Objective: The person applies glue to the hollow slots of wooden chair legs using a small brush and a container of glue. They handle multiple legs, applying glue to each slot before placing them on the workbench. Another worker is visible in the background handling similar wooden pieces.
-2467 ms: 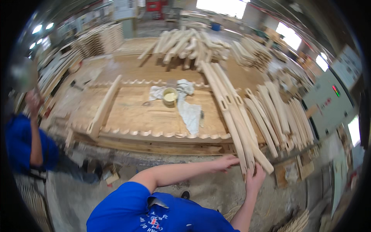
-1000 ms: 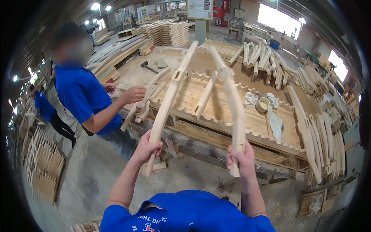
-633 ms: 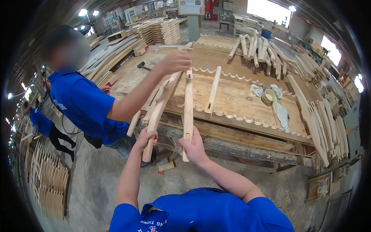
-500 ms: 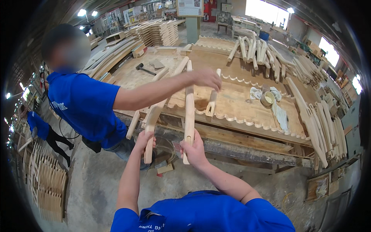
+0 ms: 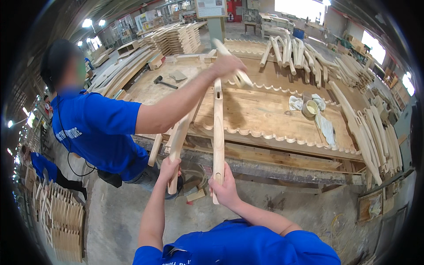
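at the counter's (image 5: 282,145) near edge, left hand (image 5: 170,167) clamps one leg (image 5: 180,137), right hand (image 5: 225,191) clamps another (image 5: 218,128), both leaning on that edge. a co-worker's hand (image 5: 226,66) lifts a third piece (image 5: 234,62) overhead; if it swings or slips, it could strike the legs or fingers.

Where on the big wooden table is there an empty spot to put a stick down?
The bare boards of the workbench lie open between the long stick in the right hand and the small pot on its white rag. It is crowded at the far edge with piled sticks and along the right side with curved pieces. The co-worker's hand reaches over the middle.
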Action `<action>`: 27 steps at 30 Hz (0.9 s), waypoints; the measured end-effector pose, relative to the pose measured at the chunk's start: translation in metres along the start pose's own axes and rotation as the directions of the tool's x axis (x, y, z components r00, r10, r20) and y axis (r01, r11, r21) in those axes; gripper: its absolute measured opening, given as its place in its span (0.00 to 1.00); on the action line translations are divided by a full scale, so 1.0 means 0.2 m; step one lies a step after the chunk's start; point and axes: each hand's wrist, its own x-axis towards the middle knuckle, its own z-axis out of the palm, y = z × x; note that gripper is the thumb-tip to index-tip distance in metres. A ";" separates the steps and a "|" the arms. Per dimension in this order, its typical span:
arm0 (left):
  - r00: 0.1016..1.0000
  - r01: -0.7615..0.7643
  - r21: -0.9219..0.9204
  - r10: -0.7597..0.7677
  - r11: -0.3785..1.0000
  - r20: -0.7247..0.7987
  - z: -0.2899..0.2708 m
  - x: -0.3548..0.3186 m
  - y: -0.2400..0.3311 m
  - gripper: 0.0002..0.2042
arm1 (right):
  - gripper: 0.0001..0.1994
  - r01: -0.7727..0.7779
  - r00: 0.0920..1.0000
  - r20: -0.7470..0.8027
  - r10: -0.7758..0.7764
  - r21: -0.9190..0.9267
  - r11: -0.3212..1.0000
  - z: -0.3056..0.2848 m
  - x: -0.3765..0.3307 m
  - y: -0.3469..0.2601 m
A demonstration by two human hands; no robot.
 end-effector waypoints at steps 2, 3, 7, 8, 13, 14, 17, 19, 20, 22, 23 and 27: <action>1.000 0.015 0.007 -0.015 1.000 -0.010 0.01 0.00 0.00 0.12 | 0.31 0.035 0.999 -0.005 -0.035 -0.008 0.999 -0.01 -0.02 0.02; 1.000 0.003 0.012 -0.003 1.000 -0.010 0.01 0.01 0.01 0.12 | 0.31 0.051 0.999 -0.007 -0.051 -0.012 0.999 -0.01 -0.02 0.03; 0.986 -0.088 0.231 0.118 0.969 -0.118 -0.03 0.00 -0.02 0.16 | 0.33 0.006 0.999 -0.033 -0.007 -0.046 0.999 0.00 0.05 0.09; 0.970 -0.121 0.341 0.184 0.932 -0.158 -0.03 0.00 -0.02 0.18 | 0.33 -0.010 0.999 -0.036 0.010 0.009 1.000 0.01 0.08 0.17; 0.716 -0.376 0.726 0.678 0.576 -0.167 0.14 -0.18 0.04 0.27 | 0.31 -0.183 0.983 -0.030 0.183 -0.027 0.983 0.07 0.22 0.38; 0.702 -0.415 0.707 0.696 0.572 -0.151 0.17 -0.23 0.04 0.29 | 0.28 -0.157 0.987 -0.018 0.157 -0.011 0.987 0.10 0.26 0.40; 0.688 -0.424 0.697 0.706 0.578 -0.167 0.21 -0.43 -0.04 0.23 | 0.24 -0.142 0.990 0.000 0.142 -0.008 0.990 0.13 0.24 0.43; 0.697 -0.404 0.682 0.688 0.610 -0.203 0.20 -0.53 -0.12 0.21 | 0.22 0.047 0.999 -0.019 -0.051 -0.160 0.986 0.19 0.20 0.42; 0.712 -0.380 0.668 0.663 0.640 -0.230 0.21 -0.58 -0.18 0.20 | 0.23 -0.049 0.998 0.035 0.052 -0.084 0.995 0.19 0.19 0.45; 0.768 -0.348 0.611 0.590 0.711 -0.248 0.23 -0.66 -0.26 0.18 | 0.24 -0.239 0.963 0.143 0.229 0.061 0.969 0.15 0.21 0.52; 0.800 -0.344 0.576 0.553 0.741 -0.233 0.24 -0.66 -0.27 0.18 | 0.23 -0.266 0.959 0.109 0.262 0.020 0.964 0.12 0.21 0.55; 0.862 -0.307 0.438 0.442 0.845 -0.248 0.29 -0.66 -0.25 0.21 | 0.28 -0.193 0.962 0.168 0.213 -0.132 0.972 0.06 0.17 0.56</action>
